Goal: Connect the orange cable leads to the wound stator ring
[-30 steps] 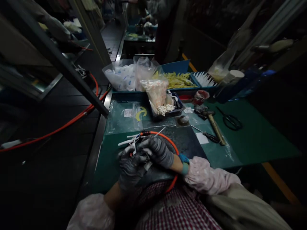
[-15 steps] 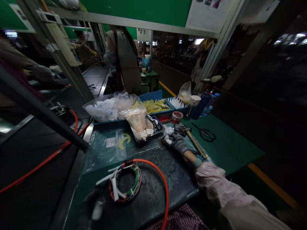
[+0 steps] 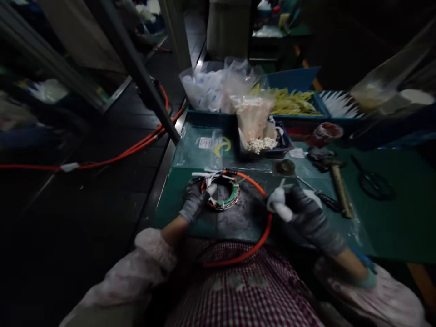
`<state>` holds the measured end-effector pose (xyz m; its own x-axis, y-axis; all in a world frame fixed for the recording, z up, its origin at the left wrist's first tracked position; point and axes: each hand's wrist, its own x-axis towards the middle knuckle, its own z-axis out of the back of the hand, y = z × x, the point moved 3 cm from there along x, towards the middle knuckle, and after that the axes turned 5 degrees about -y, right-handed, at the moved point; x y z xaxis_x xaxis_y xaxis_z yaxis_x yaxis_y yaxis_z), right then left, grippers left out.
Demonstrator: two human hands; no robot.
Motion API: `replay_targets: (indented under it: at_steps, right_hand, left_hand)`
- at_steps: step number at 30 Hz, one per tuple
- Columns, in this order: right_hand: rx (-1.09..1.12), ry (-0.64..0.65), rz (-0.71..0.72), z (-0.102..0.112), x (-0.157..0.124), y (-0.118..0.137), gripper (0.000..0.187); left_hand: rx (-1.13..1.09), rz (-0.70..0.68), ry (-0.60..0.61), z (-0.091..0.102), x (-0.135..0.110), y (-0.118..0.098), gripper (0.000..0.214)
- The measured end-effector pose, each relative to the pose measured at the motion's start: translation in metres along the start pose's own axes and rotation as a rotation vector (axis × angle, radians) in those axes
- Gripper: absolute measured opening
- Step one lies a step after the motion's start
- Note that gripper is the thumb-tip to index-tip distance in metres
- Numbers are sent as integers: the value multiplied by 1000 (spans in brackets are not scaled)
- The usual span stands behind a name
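The left hand is clamped on the left side of the wire-wound ring, which lies on the tabletop with an orange cable curving away from it, while the right hand, well apart to the right, is closed around a small white nozzled bottle

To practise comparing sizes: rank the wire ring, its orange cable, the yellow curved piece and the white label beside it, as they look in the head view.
1. Orange cable
2. Wire ring
3. Yellow curved piece
4. White label
The cable, ranked by span, lies partly nearer the camera.
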<state>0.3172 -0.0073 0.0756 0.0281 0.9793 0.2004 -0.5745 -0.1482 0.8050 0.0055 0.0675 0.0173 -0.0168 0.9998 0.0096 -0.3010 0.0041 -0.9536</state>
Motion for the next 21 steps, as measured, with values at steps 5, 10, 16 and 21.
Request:
replay_targets:
  at_steps: [5,10,16,21]
  right_hand:
    - [112,109,53,-65,-56,16,39]
    - [126,67,203,-70,-73,13,52]
    - [14,50,346,-54,-64,33,46]
    - [-136,30,333,-51,-57,47,23]
  left_hand:
    - [-73,-83,13,-12,-8,-14,52]
    - [92,-400,-76,-3,-48,-8,59]
    - [619,-429,-89,1,-75,-4,46]
    - [729,-399,11,-3,-81,-6,32]
